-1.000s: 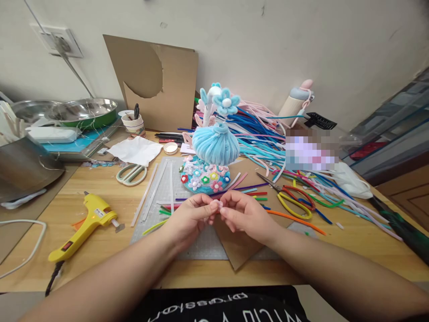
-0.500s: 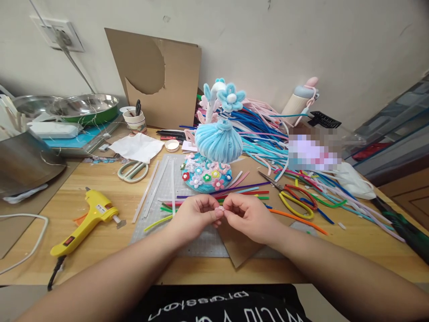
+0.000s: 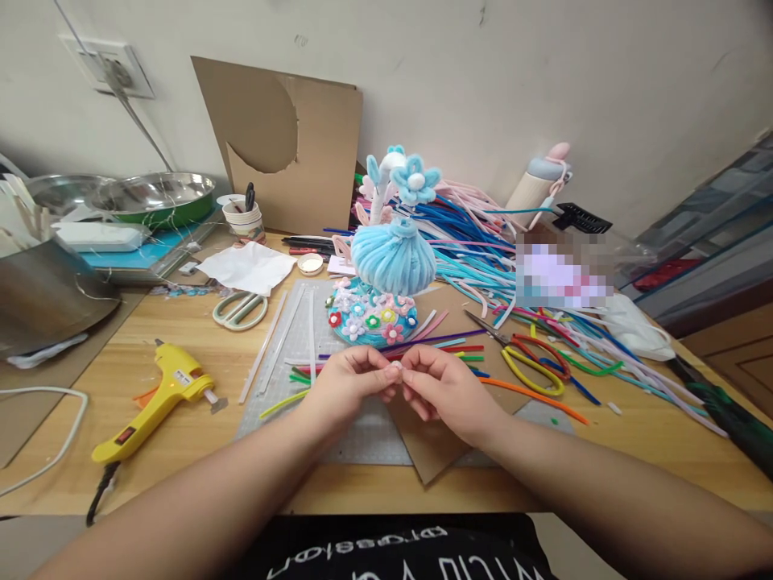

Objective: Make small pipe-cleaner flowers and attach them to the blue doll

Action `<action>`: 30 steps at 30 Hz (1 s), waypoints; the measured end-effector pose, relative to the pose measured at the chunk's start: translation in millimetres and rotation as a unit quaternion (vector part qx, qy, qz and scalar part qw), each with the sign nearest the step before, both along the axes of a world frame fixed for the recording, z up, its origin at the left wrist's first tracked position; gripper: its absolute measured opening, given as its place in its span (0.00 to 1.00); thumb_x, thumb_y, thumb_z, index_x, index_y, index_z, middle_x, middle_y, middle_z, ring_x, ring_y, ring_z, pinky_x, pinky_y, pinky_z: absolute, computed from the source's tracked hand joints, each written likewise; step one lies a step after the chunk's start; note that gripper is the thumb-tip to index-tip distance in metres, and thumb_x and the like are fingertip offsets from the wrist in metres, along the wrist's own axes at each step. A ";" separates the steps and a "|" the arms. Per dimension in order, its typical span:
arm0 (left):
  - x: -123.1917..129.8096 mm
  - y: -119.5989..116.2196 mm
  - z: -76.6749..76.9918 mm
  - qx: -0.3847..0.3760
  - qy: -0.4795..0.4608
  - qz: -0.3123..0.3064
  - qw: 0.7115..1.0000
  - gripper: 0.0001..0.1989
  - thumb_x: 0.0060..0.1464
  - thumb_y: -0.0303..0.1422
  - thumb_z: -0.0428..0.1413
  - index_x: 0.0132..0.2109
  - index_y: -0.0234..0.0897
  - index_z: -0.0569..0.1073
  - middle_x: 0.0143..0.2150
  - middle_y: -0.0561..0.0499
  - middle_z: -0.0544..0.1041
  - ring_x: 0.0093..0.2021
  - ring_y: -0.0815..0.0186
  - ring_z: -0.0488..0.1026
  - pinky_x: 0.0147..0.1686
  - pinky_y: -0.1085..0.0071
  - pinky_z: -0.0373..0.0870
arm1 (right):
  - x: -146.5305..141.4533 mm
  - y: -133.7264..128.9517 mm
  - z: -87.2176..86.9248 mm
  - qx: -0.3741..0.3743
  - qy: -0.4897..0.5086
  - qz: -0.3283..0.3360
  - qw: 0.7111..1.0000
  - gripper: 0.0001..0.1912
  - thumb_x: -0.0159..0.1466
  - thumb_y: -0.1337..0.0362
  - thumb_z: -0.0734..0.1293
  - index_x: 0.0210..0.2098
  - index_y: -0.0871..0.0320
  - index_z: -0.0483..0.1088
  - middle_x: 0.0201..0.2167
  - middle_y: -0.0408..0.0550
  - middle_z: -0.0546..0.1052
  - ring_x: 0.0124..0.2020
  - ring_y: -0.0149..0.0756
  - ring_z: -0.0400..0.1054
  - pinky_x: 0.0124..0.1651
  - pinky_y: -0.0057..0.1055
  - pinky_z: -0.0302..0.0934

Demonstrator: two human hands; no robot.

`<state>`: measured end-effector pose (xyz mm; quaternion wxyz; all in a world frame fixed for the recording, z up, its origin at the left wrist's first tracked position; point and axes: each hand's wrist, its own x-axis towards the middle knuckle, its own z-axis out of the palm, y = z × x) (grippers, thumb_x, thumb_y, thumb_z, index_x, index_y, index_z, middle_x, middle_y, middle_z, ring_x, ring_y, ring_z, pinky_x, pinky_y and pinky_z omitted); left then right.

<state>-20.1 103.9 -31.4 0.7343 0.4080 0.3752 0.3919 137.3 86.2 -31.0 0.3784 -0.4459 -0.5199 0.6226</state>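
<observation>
My left hand [image 3: 353, 383] and my right hand [image 3: 444, 391] meet at their fingertips over the grey cutting mat [image 3: 362, 443]. Between them they pinch a small pale pink piece [image 3: 396, 366], partly hidden by the fingers. Just beyond stands a fuzzy lamp-like craft with a light blue pleated shade [image 3: 395, 256], a blue flower [image 3: 416, 180] at its top and a round base [image 3: 369, 318] covered in small flowers. Several coloured pipe cleaners [image 3: 444, 342] lie behind my hands. A brown cardboard piece [image 3: 426, 451] lies under my right hand.
A yellow glue gun [image 3: 163, 399] lies at the left, with white-handled scissors [image 3: 240, 311] behind it. Yellow-handled scissors [image 3: 531, 370] are at the right, before a large heap of pipe cleaners [image 3: 471, 234]. Cut cardboard [image 3: 326, 153] leans on the wall.
The fingers of my right hand have shifted slightly around the small piece, the lower ones now reaching further down. The camera view has moved very little.
</observation>
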 end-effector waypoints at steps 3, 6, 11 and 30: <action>-1.7 1.7 -1.6 -0.070 -0.045 -0.016 0.996 0.12 0.40 0.33 0.66 0.24 0.31 0.72 0.19 0.54 0.72 0.19 0.76 0.63 0.21 0.78 0.57 | 3.7 -1.3 0.0 0.122 -0.053 -0.013 0.991 0.06 0.62 0.61 0.63 0.34 0.57 0.64 0.24 0.40 0.69 0.19 0.24 0.61 0.21 0.21 0.56; -2.4 2.0 -0.6 -0.108 -0.064 -0.038 0.991 0.12 0.40 0.33 0.66 0.23 0.31 0.71 0.16 0.55 0.68 0.17 0.76 0.61 0.20 0.78 0.53 | 7.7 -0.8 -1.5 0.186 -0.085 -0.007 0.979 0.05 0.63 0.61 0.63 0.36 0.56 0.67 0.28 0.43 0.72 0.21 0.26 0.64 0.23 0.23 0.60; -3.3 2.3 -0.9 -0.159 -0.098 -0.077 0.979 0.10 0.41 0.32 0.65 0.25 0.30 0.73 0.18 0.54 0.67 0.18 0.77 0.59 0.19 0.78 0.51 | 11.7 1.2 -4.2 0.239 -0.124 -0.011 0.963 0.06 0.62 0.62 0.64 0.35 0.57 0.69 0.27 0.44 0.72 0.20 0.27 0.65 0.22 0.25 0.61; -0.9 -5.2 6.1 -0.109 -0.065 -0.040 0.991 0.13 0.37 0.34 0.67 0.23 0.31 0.71 0.17 0.55 0.68 0.17 0.77 0.59 0.19 0.78 0.51 | 7.4 -4.3 -7.3 0.246 -0.117 -0.026 0.962 0.03 0.59 0.65 0.64 0.32 0.56 0.63 0.25 0.44 0.71 0.25 0.31 0.68 0.27 0.26 0.63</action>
